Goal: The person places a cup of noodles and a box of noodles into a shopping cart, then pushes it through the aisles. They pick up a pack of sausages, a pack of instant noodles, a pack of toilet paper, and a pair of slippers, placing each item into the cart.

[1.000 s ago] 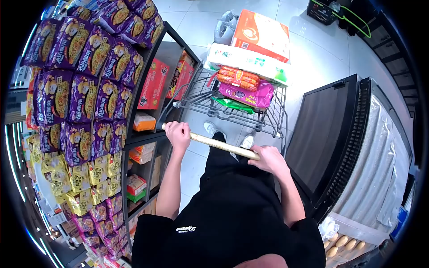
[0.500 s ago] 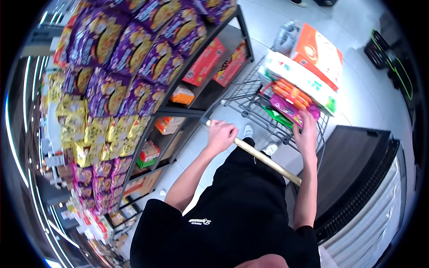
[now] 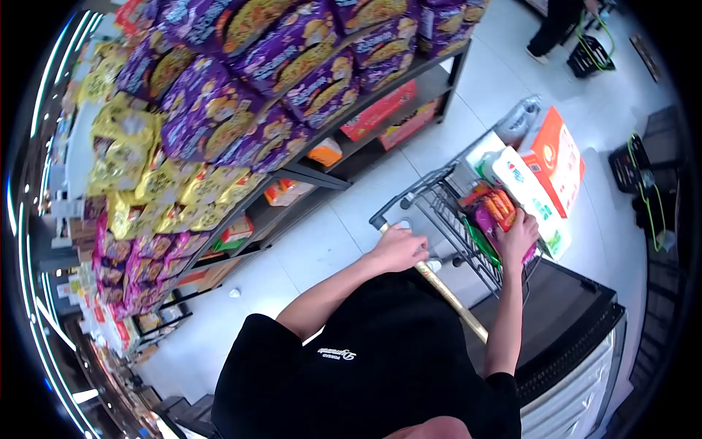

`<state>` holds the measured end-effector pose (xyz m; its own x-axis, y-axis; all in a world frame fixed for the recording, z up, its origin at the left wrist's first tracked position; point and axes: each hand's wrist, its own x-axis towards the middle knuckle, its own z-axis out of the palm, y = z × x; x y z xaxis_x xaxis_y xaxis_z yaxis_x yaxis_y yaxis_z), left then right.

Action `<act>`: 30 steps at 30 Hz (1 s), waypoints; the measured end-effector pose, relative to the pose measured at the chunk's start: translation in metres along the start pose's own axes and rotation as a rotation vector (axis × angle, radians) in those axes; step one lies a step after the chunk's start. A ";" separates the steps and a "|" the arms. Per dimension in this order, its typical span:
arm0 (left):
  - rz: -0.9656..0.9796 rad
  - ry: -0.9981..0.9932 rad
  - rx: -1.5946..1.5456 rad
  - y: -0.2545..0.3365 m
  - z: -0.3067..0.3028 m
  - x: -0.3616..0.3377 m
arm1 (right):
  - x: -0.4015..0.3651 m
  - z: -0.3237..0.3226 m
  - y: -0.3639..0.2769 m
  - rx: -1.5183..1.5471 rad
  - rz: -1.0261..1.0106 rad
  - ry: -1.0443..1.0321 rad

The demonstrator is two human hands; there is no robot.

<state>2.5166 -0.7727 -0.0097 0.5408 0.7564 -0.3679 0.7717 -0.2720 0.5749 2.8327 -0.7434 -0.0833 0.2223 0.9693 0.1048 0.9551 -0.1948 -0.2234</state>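
Observation:
My left hand [image 3: 401,249] is wrapped around the pale gold handle [image 3: 455,298] of a wire shopping cart [image 3: 431,192], near its left end. My right hand [image 3: 518,237] reaches into the cart with its fingers curled over the right end of a red-orange packet [image 3: 500,210], which looks like sausages. A purple package [image 3: 485,224] lies beside that packet, partly hidden by my hand. A green package [image 3: 479,241] is on the near side. Behind them stand a white and green pack [image 3: 521,183] and an orange-red box [image 3: 559,162].
Purple noodle packs [image 3: 212,110] and yellow packs [image 3: 121,154] fill the shelf on the left. A dark cabinet [image 3: 563,293] stands close on my right. Black baskets [image 3: 591,57] with green handles are farther off, one near a person in dark trousers [image 3: 556,29].
The view has swung, and the cart sits lower in it. My right hand has shifted from the purple package's edge to the red-orange packet. My left hand keeps its hold on the handle.

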 end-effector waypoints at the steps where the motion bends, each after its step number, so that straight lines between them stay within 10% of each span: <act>1: 0.002 -0.052 0.000 -0.001 -0.006 0.005 | 0.000 -0.003 -0.003 0.024 -0.051 0.061; 13: 0.011 -0.378 -0.184 -0.024 -0.024 0.050 | -0.034 -0.043 -0.019 0.291 0.139 0.175; 21: 0.068 -0.446 -0.340 -0.031 -0.023 0.054 | -0.104 -0.056 -0.030 1.946 0.753 0.195; 25: 0.113 -0.479 -0.319 -0.026 -0.025 0.056 | -0.119 -0.070 -0.018 2.316 0.652 0.005; 30: 0.185 -0.440 -0.454 -0.004 -0.025 0.066 | -0.139 -0.079 -0.008 1.952 0.671 0.069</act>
<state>2.5408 -0.7063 -0.0179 0.8119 0.3809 -0.4425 0.4868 -0.0231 0.8732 2.8097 -0.8884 -0.0200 0.4215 0.8156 -0.3964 -0.6715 -0.0131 -0.7409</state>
